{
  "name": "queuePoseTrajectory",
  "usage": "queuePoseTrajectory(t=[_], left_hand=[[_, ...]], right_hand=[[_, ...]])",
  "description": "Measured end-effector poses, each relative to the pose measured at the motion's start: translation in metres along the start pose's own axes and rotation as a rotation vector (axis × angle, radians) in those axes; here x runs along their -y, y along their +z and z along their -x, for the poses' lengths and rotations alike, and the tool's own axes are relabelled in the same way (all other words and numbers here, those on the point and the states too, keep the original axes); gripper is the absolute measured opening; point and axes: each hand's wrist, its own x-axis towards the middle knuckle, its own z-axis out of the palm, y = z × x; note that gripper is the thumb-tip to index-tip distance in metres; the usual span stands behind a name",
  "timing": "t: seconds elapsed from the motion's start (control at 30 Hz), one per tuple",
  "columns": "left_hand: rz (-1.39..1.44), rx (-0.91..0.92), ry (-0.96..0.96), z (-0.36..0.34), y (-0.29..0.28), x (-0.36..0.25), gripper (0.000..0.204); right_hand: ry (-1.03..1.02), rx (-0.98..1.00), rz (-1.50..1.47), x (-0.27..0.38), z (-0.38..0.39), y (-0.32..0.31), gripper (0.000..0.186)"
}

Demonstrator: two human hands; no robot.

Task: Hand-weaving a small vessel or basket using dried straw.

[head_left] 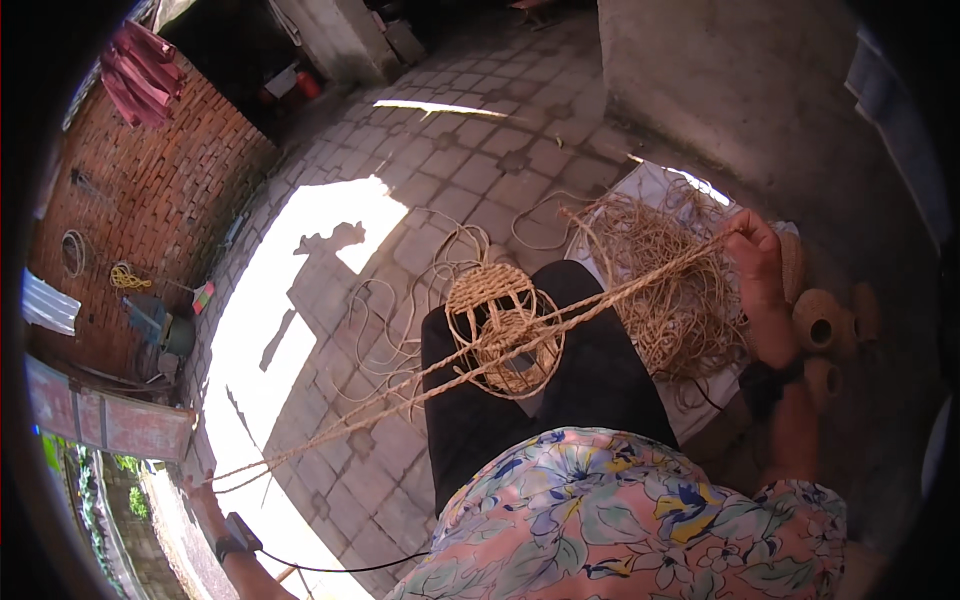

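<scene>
Two strands of tan twisted rope (590, 304) stretch taut across my lap, from my right hand to my left. My right hand (755, 255), raised on the right, is closed around one end of them. Far out on the left, my left hand (203, 495) grips the other end; bright light washes out part of its fingers. A round wire frame partly woven with rope (490, 287) rests between my thighs, under the strands. Its top is covered with weaving, while lower down open wire and more coiled weaving show.
A large tangle of loose rope (670, 290) lies on a white sheet (640, 185) to the right. Several woven rope pieces (818, 318) stand beside it. Loose cord loops (375, 310) trail over the paving. A brick wall (170, 190) rises at left, a concrete wall (740, 90) at far right.
</scene>
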Motion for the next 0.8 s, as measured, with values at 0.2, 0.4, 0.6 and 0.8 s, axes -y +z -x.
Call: queuePoseTrajectory(t=[0.2, 0.4, 0.6, 0.8], left_hand=[[0.032, 1.040, -0.197, 0.106, 0.034, -0.167, 0.094], [0.286, 0.695, 0.413, 0.149, 0.106, -0.281, 0.044], [0.635, 0.520, 1.062, 0.279, 0.104, -0.466, 0.030], [0.579, 0.567, 1.260, 0.317, 0.082, -0.508, 0.018]], right_hand=[[0.416, 0.016, 0.937, -0.128, 0.024, -0.119, 0.034], [0.655, 0.472, 0.720, -0.120, 0.069, -0.183, 0.046], [-0.144, 0.487, 0.656, -0.005, 0.016, 0.054, 0.018], [-0.393, 0.552, 0.388, 0.021, 0.041, 0.163, 0.016]])
